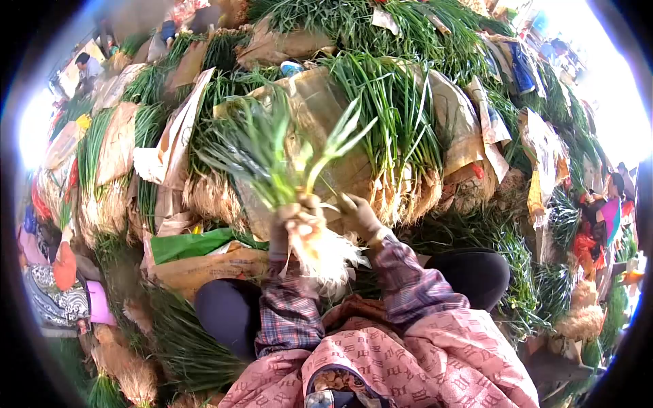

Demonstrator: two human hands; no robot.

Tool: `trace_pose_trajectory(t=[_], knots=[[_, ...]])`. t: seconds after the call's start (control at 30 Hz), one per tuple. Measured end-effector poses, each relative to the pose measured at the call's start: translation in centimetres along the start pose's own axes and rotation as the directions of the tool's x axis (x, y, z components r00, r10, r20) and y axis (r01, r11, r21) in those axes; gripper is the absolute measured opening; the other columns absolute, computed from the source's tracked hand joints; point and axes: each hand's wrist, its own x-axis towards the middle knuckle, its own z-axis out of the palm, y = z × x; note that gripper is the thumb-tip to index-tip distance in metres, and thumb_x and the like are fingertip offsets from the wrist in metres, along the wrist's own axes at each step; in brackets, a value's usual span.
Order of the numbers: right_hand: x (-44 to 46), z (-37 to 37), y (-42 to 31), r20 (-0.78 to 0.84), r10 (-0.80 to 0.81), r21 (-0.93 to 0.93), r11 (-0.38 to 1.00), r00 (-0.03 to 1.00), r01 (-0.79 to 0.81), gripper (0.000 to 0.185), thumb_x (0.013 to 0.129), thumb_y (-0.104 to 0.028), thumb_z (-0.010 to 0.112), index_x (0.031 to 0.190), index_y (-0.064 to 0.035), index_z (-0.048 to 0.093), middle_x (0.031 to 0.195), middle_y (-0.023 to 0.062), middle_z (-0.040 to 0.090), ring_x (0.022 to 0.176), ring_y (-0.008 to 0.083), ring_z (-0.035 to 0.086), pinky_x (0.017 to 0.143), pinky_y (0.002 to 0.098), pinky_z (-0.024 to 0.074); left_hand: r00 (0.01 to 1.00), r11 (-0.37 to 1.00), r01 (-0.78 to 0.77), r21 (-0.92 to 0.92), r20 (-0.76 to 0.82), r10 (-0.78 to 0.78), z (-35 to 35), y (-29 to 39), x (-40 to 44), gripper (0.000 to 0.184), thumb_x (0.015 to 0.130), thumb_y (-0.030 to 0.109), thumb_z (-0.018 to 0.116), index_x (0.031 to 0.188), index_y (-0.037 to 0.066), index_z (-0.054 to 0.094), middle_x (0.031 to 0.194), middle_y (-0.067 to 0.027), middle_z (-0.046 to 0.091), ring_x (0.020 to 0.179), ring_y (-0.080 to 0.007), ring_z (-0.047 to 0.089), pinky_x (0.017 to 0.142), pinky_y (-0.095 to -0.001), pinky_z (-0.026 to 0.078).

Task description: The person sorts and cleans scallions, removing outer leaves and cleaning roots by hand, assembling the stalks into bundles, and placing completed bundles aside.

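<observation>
My left hand (297,214) is wrapped round a bunch of green-leaved plants (265,149) with pale, hairy roots (323,255) hanging below the fist. The leaves fan upward and are partly blurred. Just right of the bunch, my right hand (360,216), in a light glove, has its fingers curled near the stems; whether it pinches a leaf is too small to tell. Behind both hands lies a tan sack (333,115), with a large bundle of long green leaves (391,102) on its right part, roots toward me.
More root bundles and sacks (117,146) spread left, right and ahead. A green and brown bag (204,262) lies by my left knee (228,316). Loose greens (503,262) lie beyond my right knee (476,275). Other people sit at the left (61,292) and right (605,211) edges.
</observation>
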Motion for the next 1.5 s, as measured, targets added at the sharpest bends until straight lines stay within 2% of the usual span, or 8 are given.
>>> trace_pose_trajectory(t=[0.1,0.17,0.37,0.8,0.93,1.1,1.33,1.5], knots=[[-6.6,-5.1,4.3,0.109,0.468,-0.963,-0.170,0.877,0.210,0.040,0.086,-0.021,0.056,0.124,-0.0078,0.054,0.115,0.0081,0.059,0.101,0.0215,0.054,0.080,0.0301,0.0470,0.979,0.992,-0.126,0.029,0.163,0.120,2.3,2.7,1.3,0.036,0.077,0.010,0.061,0.111,0.003,0.052,0.094,-0.0117,0.060,0.083,-0.0201,0.061,0.069,-0.0361,0.054],[-7.8,-6.8,7.2,0.196,0.906,-0.975,0.140,0.375,0.172,0.069,0.072,-0.037,0.070,0.127,-0.0016,0.047,0.114,0.0133,0.061,0.092,0.0271,0.063,0.074,0.0374,0.0502,0.984,0.981,-0.152,0.124,0.110,0.139,3.5,3.4,2.6,0.032,0.077,0.012,0.063,0.107,0.005,0.055,0.093,-0.0085,0.061,0.081,-0.0195,0.061,0.072,-0.0373,0.054],[-2.8,-5.5,-13.3,-0.443,-0.133,-0.889,0.193,0.887,-0.415,0.054,0.088,-0.051,0.050,0.103,-0.0016,0.065,0.057,0.0058,0.059,0.048,0.0120,0.054,0.045,0.0314,0.0481,0.968,0.910,0.051,0.412,-0.246,0.057,-7.0,-0.1,2.3,0.040,0.081,0.020,0.064,0.113,-0.002,0.053,0.085,-0.0108,0.063,0.084,-0.0237,0.062,0.074,-0.0367,0.053],[-1.1,-2.5,-10.1,-0.041,-0.333,-0.937,0.340,0.942,0.080,0.036,0.083,-0.041,0.062,0.095,-0.0068,0.067,0.072,0.0072,0.058,0.063,0.0162,0.056,0.062,0.0320,0.0499,0.932,0.912,0.271,0.309,-0.319,-0.169,-4.8,-4.0,2.6,0.022,0.085,0.021,0.056,0.089,-0.001,0.055,0.081,-0.0201,0.063,0.063,-0.0204,0.061,0.057,-0.0280,0.051],[2.2,-3.5,-9.1,-0.152,0.162,-0.229,0.954,0.975,-0.194,0.061,0.087,-0.050,0.053,0.112,0.0057,0.055,0.101,0.0207,0.062,0.084,0.0277,0.062,0.076,0.0372,0.0498,0.905,0.877,0.273,0.396,-0.416,-0.094,-4.6,-4.6,2.7,0.032,0.085,0.022,0.056,0.059,0.006,0.047,0.064,-0.0180,0.061,0.051,-0.0202,0.056,0.051,-0.0267,0.047],[3.0,-1.4,-8.7,-0.151,-0.346,-0.888,0.459,0.926,0.027,0.017,0.088,-0.017,0.052,0.085,-0.0003,0.055,0.078,0.0044,0.063,0.067,0.0226,0.059,0.063,0.0380,0.0499,0.888,0.854,0.317,0.413,-0.446,-0.114,-4.6,-4.0,2.7,0.023,0.084,0.022,0.058,0.073,0.003,0.051,0.069,-0.0194,0.063,0.057,-0.0233,0.060,0.055,-0.0304,0.051],[3.7,-8.7,-10.2,-0.575,-0.201,0.072,0.953,0.793,0.294,0.016,0.085,-0.005,0.042,0.093,-0.0028,0.055,0.067,0.0025,0.055,0.050,0.0085,0.047,0.045,0.0202,0.0419,0.929,0.933,0.174,0.316,-0.367,-0.048,-6.0,-4.4,2.6,0.029,0.084,0.021,0.057,0.099,-0.003,0.053,0.094,-0.0200,0.063,0.071,-0.0244,0.064,0.068,-0.0318,0.055],[4.1,-6.8,-11.9,-0.518,-0.067,-0.817,0.336,0.853,-0.470,0.034,0.082,-0.035,0.060,0.098,-0.0042,0.060,0.082,0.0115,0.066,0.074,0.0213,0.063,0.072,0.0358,0.0487,0.960,0.936,0.144,0.320,-0.273,-0.054,-4.0,-4.6,3.1,0.047,0.082,0.022,0.060,0.118,-0.005,0.047,0.095,-0.0128,0.062,0.088,-0.0259,0.062,0.074,-0.0351,0.053]])
